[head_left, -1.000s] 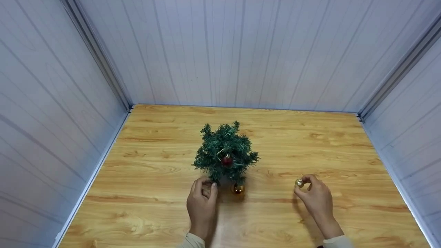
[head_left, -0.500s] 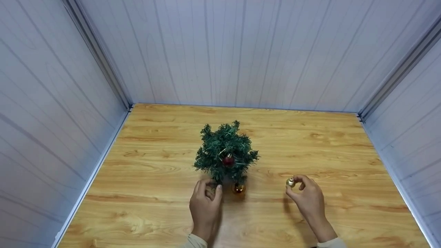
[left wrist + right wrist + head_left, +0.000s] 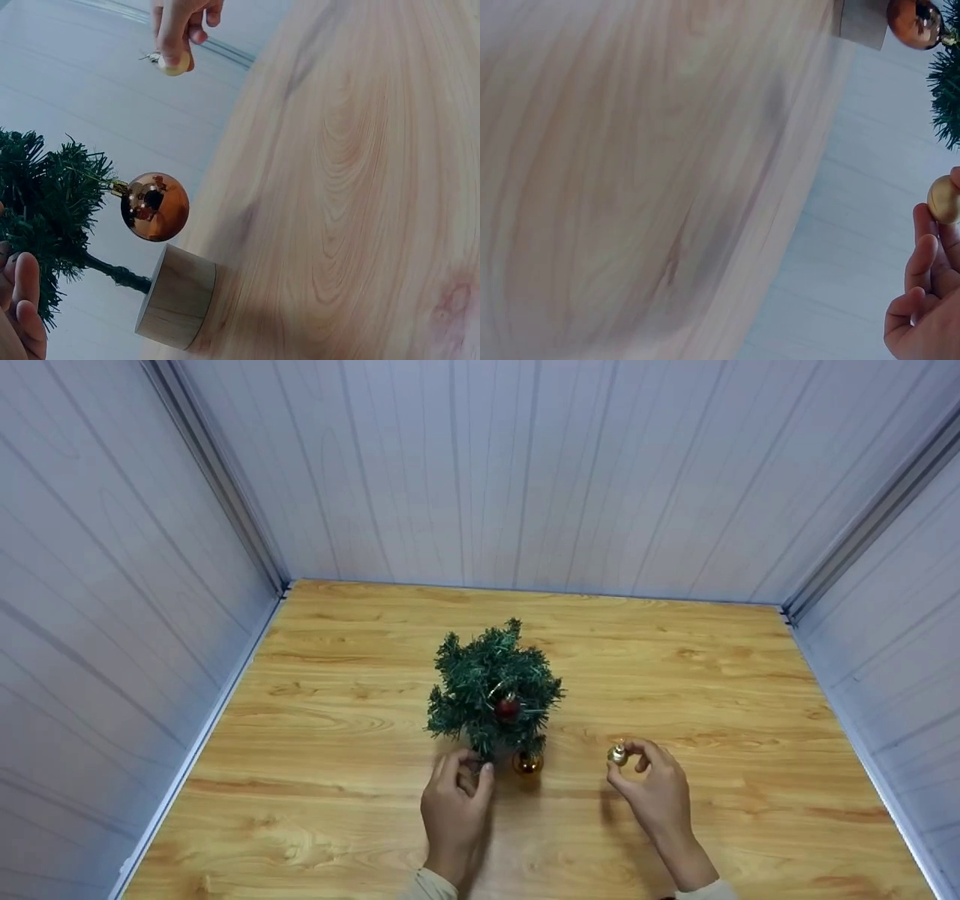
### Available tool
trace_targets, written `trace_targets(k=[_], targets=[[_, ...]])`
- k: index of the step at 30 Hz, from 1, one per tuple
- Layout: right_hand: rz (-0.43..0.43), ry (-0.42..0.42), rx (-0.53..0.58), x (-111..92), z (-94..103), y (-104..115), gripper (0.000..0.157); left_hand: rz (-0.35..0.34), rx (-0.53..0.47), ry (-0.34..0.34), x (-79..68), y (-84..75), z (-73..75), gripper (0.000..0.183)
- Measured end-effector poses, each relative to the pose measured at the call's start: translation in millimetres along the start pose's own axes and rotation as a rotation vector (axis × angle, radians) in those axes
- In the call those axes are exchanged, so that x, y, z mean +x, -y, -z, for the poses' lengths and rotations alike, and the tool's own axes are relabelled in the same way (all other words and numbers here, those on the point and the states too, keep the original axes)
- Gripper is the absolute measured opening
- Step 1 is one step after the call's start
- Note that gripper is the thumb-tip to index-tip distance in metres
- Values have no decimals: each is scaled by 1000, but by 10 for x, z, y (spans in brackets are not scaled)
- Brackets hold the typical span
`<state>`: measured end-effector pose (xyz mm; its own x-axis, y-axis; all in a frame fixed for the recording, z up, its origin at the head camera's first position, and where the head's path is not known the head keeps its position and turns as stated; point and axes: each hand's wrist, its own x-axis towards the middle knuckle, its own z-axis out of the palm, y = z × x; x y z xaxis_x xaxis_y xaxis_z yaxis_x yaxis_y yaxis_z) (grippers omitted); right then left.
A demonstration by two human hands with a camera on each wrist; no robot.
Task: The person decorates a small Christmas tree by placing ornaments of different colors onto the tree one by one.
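Observation:
A small green artificial Christmas tree (image 3: 487,675) stands on a round wooden base (image 3: 178,296). A red bauble (image 3: 507,707) hangs among its upper branches. On the near side hangs a shiny copper-gold bauble (image 3: 155,207). My left hand (image 3: 455,810) pinches a low front branch at the tree's left; the fingertips are partly hidden by needles. To the right of the tree, my right hand (image 3: 660,795) pinches a small gold bauble (image 3: 617,754) between thumb and finger, above the table. In the right wrist view this gold bauble (image 3: 943,199) shows at the right edge.
The wood-grain table (image 3: 315,780) is enclosed by pale panelled walls at the back (image 3: 495,480), left and right. Metal strips run along the corners where the walls meet.
My right hand has moved left toward the tree with the gold bauble. The left hand has shifted slightly right, and the tree has turned a little, its red and copper-gold baubles shifting right.

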<state>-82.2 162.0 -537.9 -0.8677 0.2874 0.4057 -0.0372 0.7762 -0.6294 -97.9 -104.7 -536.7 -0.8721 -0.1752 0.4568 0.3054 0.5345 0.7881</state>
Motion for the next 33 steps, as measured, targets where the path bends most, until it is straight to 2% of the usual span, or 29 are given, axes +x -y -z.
trace_targets(k=[11, 18, 25, 33], targets=[[17, -28, 82, -20, -34, 136, 29, 5, 1, 12, -17, -33, -21, 18], [46, -26, 76, -44, -80, 186, 28, -23, -7, 15, -41, -57, -41, 18], [39, -32, 102, -71, -105, 230, 29, -52, -21, 24, -66, -75, -70, 19], [44, -51, 138, -96, -107, 316, 31, -48, -8, 42, -106, -122, -92, 25]])
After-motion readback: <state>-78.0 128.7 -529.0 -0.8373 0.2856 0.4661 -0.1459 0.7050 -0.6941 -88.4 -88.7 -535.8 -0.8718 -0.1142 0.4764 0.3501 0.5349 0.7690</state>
